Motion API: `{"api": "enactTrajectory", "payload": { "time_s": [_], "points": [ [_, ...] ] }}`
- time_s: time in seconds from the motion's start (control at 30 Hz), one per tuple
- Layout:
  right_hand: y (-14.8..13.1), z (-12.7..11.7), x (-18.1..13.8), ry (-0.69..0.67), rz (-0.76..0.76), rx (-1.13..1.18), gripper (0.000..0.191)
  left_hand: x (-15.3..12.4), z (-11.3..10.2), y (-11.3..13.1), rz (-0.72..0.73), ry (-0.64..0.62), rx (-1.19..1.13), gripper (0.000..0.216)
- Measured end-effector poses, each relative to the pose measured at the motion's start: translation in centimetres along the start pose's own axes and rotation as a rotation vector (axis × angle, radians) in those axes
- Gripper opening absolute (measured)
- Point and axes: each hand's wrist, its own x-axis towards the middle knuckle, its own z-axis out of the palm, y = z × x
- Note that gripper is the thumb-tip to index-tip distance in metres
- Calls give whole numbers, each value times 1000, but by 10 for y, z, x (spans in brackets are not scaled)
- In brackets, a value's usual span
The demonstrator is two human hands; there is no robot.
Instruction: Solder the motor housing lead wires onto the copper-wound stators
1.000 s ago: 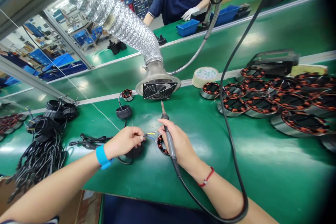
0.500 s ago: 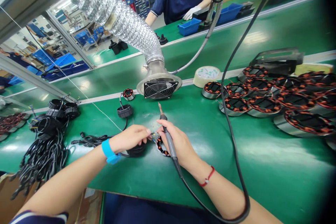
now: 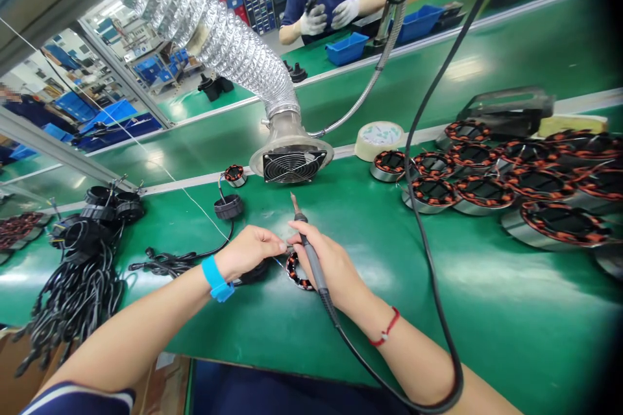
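Note:
My right hand [image 3: 333, 267] is closed around the grey handle of a soldering iron [image 3: 313, 258], its bare tip pointing up and away from me. Thumb and fingers of my left hand [image 3: 249, 250] pinch the end of a thin wire [image 3: 279, 262], close to the right fingertips. Whether the right fingers also touch the wire cannot be made out. Below both hands a motor stator [image 3: 293, 272] with orange-red windings lies on the green bench, partly covered by my right hand. A black round housing [image 3: 256, 272] sits under my left hand, mostly hidden.
A fume extractor [image 3: 292, 165] hangs just beyond the iron's tip. Several stators [image 3: 481, 194] stand at right, near a tape roll [image 3: 379, 141]. Black cabled housings [image 3: 82, 240] are heaped at left. The iron's cord [image 3: 428, 240] loops down at right. A gloved co-worker [image 3: 335, 0] is opposite.
My left hand has shifted slightly right, towards the right fingertips. My right hand and the iron hold nearly still. Opposite, the co-worker's two gloved hands have come together.

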Motion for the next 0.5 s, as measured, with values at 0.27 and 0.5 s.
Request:
{"api": "enactTrajectory", "payload": {
  "time_s": [0.27, 0.5],
  "points": [
    [-26, -21, -7, 39, 43, -203, 37, -6, -8, 14, -100, -79, 41, 13],
    [-31, -10, -31, 68, 79, -196, 36, -2, -7, 9, -76, -124, 57, 23]
  ]
}}
